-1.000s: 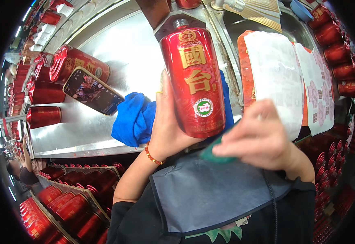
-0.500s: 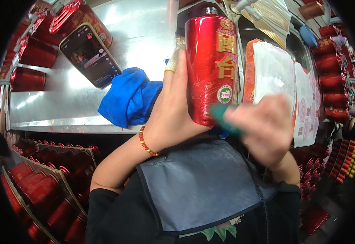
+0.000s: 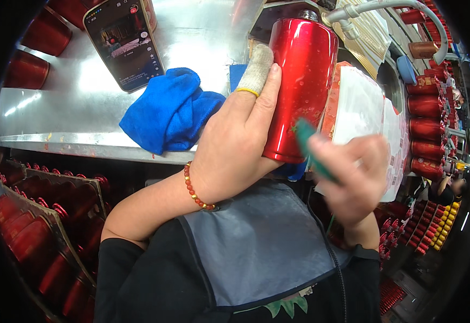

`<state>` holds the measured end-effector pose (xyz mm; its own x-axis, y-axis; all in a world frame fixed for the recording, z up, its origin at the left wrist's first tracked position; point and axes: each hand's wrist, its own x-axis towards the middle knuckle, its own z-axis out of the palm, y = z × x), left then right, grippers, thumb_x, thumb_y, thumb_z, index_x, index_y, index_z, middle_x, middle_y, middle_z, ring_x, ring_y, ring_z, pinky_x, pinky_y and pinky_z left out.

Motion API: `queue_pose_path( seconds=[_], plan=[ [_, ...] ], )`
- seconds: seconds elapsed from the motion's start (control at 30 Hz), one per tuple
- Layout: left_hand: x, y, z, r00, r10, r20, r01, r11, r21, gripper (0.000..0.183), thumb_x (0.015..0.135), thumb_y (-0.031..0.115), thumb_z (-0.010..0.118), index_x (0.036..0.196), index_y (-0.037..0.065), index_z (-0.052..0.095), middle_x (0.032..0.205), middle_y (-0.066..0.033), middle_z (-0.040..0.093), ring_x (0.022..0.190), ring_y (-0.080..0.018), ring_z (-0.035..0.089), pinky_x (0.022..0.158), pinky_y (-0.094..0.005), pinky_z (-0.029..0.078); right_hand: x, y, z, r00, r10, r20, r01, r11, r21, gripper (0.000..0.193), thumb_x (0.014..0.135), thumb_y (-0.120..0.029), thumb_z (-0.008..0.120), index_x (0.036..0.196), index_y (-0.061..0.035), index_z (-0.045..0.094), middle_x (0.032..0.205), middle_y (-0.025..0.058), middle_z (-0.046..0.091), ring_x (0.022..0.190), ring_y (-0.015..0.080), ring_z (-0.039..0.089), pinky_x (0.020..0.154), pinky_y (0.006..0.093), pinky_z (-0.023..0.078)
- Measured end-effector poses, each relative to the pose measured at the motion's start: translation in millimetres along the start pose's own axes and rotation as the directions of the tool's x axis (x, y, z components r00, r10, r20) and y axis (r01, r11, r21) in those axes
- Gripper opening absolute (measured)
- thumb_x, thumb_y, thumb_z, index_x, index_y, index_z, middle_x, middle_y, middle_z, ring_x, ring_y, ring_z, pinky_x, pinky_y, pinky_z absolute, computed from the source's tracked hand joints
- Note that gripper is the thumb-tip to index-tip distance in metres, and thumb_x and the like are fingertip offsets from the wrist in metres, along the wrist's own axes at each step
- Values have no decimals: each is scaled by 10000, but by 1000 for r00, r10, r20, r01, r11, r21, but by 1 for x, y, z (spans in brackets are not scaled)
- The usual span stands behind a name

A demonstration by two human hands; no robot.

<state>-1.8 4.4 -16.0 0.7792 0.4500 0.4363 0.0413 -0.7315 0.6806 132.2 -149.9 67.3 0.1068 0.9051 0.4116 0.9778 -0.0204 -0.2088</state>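
A glossy red bottle (image 3: 303,86) with a bare screw neck stands tilted in front of me, over the near edge of the metal counter. My left hand (image 3: 240,126) grips it from the left and underneath, with a knitted finger sleeve (image 3: 258,67) on one finger. At the bottle's lower right, my right hand (image 3: 353,167) is closed around a flat green piece, like a scraper (image 3: 311,145). Its edge lies at or very near the red surface; motion blurs it. Beside my left wrist lies a crumpled blue cloth (image 3: 170,110).
A phone (image 3: 124,46) leans at the back left of the steel counter (image 3: 62,121). Printed transfer sheets (image 3: 359,107) lie to the right, near a sink with a curved tap (image 3: 385,6). More red bottles (image 3: 426,129) line both sides, and several fill trays (image 3: 41,242) at lower left.
The bottle has turned, so its gold lettering and round label no longer face me. The green scraper has swung more upright against its lower side. My view has shifted somewhat.
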Motion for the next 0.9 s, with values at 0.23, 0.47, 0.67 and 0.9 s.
queue_pose_path(
  seconds=[0.23,0.47,0.67,0.9],
  plan=[
    [1,-6,4,992,68,-105,-70,997,-19,1022,707,223,874,1548,-65,369,1338,-308,565,1034,-372,647,879,-396,546,9,-1,2,998,-53,20,55,995,-84,451,664,-16,793,1108,-93,790,816,-9,597,746,192,541,629,346,398],
    [-5,-13,0,1000,-25,3,25,985,-171,1098,700,233,915,1574,-51,313,1467,-322,458,1222,-424,551,1022,-430,478,27,4,-3,997,-45,59,42,998,55,384,669,-51,803,1048,-114,798,790,0,618,690,185,545,655,348,417],
    [-8,-22,2,995,-53,80,74,957,-282,1163,697,202,927,1595,-57,235,1549,-286,396,1444,-428,410,1166,-428,377,35,13,-5,960,120,253,-210,907,366,268,757,-63,819,1021,-65,777,798,28,644,717,181,568,642,327,447],
    [-4,-31,-2,983,24,180,11,982,-189,1184,715,322,913,1584,-72,211,1574,-346,302,1491,-519,274,1210,-544,266,51,18,-16,980,80,184,-142,924,354,302,725,-28,846,1017,-65,782,826,57,665,739,218,591,659,336,479]
  ],
)
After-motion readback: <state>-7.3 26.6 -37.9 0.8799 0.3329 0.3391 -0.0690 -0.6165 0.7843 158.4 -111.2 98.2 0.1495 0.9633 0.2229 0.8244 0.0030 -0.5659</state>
